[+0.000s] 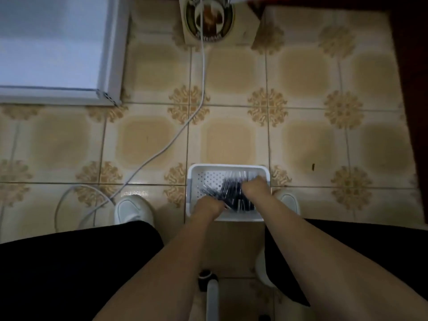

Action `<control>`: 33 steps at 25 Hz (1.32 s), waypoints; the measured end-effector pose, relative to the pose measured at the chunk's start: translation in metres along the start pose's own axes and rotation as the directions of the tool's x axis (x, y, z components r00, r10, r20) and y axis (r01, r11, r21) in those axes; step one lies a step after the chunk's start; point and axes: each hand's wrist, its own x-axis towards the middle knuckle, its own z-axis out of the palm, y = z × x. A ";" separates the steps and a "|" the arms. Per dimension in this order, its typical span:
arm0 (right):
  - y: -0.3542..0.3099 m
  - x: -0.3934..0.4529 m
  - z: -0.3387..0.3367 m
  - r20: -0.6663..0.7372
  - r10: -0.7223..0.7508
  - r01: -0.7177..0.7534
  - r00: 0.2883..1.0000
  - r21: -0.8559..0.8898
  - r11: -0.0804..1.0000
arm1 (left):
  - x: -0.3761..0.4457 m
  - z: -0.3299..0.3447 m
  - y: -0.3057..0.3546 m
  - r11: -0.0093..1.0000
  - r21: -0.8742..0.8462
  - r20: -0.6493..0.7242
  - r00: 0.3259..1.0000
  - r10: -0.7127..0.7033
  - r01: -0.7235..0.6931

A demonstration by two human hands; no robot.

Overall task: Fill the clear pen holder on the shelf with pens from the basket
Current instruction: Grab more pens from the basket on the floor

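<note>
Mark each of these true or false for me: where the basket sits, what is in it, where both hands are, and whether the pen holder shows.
1. The white basket sits on a table. False: it sits on the tiled floor.
2. Dark pens lie in the basket. True.
3. Both the left hand and right hand reach into the basket. True.
4. The clear pen holder stands beside the basket. False: none shows here.
5. A white cable runs across the floor. True.

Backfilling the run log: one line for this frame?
stage: gathering | left hand: in basket, grips pens | right hand: on pens, grip unclear | basket: on floor between shoes | holder: not visible
</note>
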 end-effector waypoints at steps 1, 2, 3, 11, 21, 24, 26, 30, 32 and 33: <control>0.001 0.013 0.004 -0.033 0.002 -0.001 0.999 0.053 0.999 | 0.011 0.006 0.000 1.000 -0.004 -0.028 1.000 -0.013 0.013; 0.002 0.025 0.010 -0.052 0.006 -0.001 0.999 0.096 0.995 | 0.021 0.014 0.000 0.999 -0.021 -0.039 0.998 -0.040 0.040; 0.002 0.034 0.016 -0.063 0.003 0.006 0.998 0.136 0.991 | 0.028 0.022 0.000 0.997 -0.062 -0.045 0.997 -0.056 0.053; -0.003 0.061 0.033 0.064 0.075 -0.093 0.995 0.368 0.925 | 0.035 0.057 0.023 0.996 -0.059 -0.147 0.988 0.055 -0.064; 0.005 0.085 0.024 0.385 0.026 -0.191 0.923 0.398 0.897 | 0.058 0.055 0.021 0.975 -0.195 -0.172 0.983 0.069 -0.103; 0.005 0.085 0.021 0.395 -0.019 -0.140 0.919 0.371 0.918 | 0.066 0.039 0.015 0.974 -0.205 -0.060 0.994 0.090 -0.101; 0.005 0.085 0.018 0.418 -0.040 -0.133 0.908 0.377 0.917 | 0.068 0.037 0.013 0.963 -0.252 -0.059 0.995 0.086 -0.098; 0.007 0.088 0.018 0.468 -0.079 -0.125 0.880 0.389 0.913 | 0.064 0.043 0.012 0.935 -0.342 -0.071 0.995 0.072 -0.092; 0.008 0.088 0.020 0.446 -0.100 -0.079 0.889 0.364 0.928 | 0.065 0.040 0.011 0.930 -0.356 -0.038 0.996 0.083 -0.092; 0.008 0.088 0.021 0.430 -0.106 -0.051 0.897 0.339 0.939 | 0.065 0.036 0.013 0.931 -0.354 -0.028 0.996 0.088 -0.092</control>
